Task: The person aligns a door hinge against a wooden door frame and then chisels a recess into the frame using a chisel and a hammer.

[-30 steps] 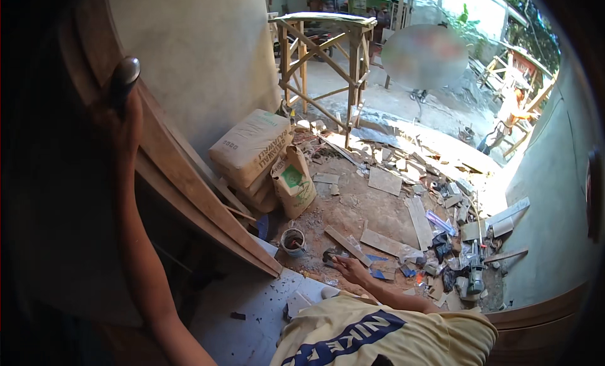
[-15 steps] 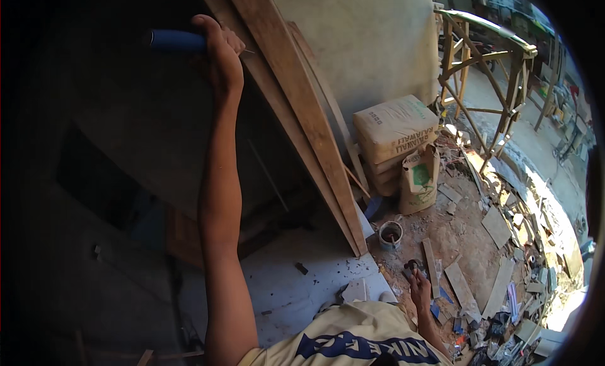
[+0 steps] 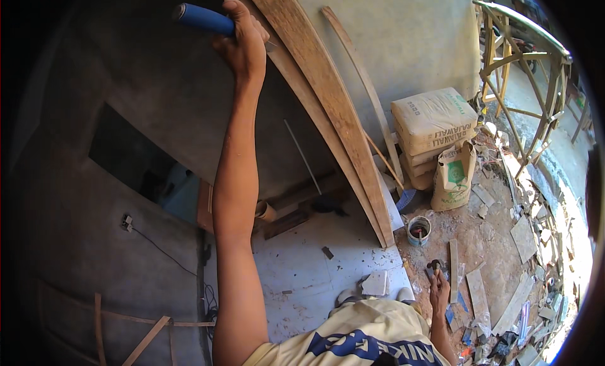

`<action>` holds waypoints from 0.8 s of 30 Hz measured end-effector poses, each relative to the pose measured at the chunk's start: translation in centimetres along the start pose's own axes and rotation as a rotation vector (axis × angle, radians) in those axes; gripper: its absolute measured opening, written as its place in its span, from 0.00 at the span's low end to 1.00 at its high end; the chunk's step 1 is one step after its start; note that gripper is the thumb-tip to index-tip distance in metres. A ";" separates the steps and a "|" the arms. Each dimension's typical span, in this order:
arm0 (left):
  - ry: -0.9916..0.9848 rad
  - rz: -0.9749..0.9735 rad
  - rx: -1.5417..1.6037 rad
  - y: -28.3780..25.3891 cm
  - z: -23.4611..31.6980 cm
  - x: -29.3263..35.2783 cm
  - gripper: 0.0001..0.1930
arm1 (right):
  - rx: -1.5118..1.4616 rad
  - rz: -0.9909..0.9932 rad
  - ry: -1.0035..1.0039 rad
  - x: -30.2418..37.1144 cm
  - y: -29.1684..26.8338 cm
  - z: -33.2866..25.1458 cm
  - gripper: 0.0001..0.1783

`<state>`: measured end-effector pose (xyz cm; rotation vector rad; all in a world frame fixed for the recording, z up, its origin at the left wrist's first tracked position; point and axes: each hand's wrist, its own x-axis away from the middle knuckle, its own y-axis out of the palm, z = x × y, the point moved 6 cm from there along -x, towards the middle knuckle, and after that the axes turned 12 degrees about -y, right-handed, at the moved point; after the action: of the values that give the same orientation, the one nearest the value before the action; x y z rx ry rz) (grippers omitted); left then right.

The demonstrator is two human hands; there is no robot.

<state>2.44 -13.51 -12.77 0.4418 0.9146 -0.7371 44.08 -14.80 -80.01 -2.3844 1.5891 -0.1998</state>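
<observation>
My left arm is stretched up toward the wooden door frame (image 3: 328, 107). My left hand (image 3: 247, 44) is closed round a thick blue cylinder (image 3: 205, 19) with a grey end, whose exact kind I cannot make out. A thin, pale, pointed bit sticks out past the fingers, close to the frame's edge; whether it touches the wood I cannot tell. Low at my right side, my right hand (image 3: 439, 291) is closed round the handle of what looks like a hammer (image 3: 435, 265), its dark head uppermost.
Stacked paper sacks (image 3: 435, 117) stand by the wall, an opened sack (image 3: 454, 177) before them. Nearby are a small bucket (image 3: 418, 230) and a leaning wood strip (image 3: 362, 69). Rubble and board offcuts (image 3: 476, 290) litter the ground at right. A wooden trestle (image 3: 523, 57) stands beyond. A broken white piece (image 3: 375, 283) lies near my feet.
The view has turned, so the scene sits further right, and the dark room looks brighter. Both hands keep their holds; the left stays raised by the frame and the right stays low.
</observation>
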 end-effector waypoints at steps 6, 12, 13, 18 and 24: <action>-0.049 0.026 -0.119 -2.4 -1.3 -0.5 0.32 | -0.003 0.019 0.039 0.3 -0.3 -0.8 0.21; -0.064 0.012 -0.212 -0.1 -1.4 0.4 0.29 | 0.030 0.033 0.013 0.8 -0.5 0.2 0.22; -0.066 0.008 -0.210 -0.1 -1.7 0.0 0.29 | 0.032 0.075 -0.023 0.9 -0.6 0.9 0.22; -0.372 0.063 0.025 -1.4 -5.2 -1.9 0.30 | 0.014 0.071 -0.007 0.7 -0.2 1.0 0.23; -0.269 0.020 -0.240 -2.3 -4.8 -1.8 0.30 | 0.009 0.069 0.024 0.6 -0.3 1.1 0.24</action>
<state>-2.56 -11.33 -14.00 0.1349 0.7325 -0.6414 44.86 -15.10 -81.02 -2.3240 1.6749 -0.2226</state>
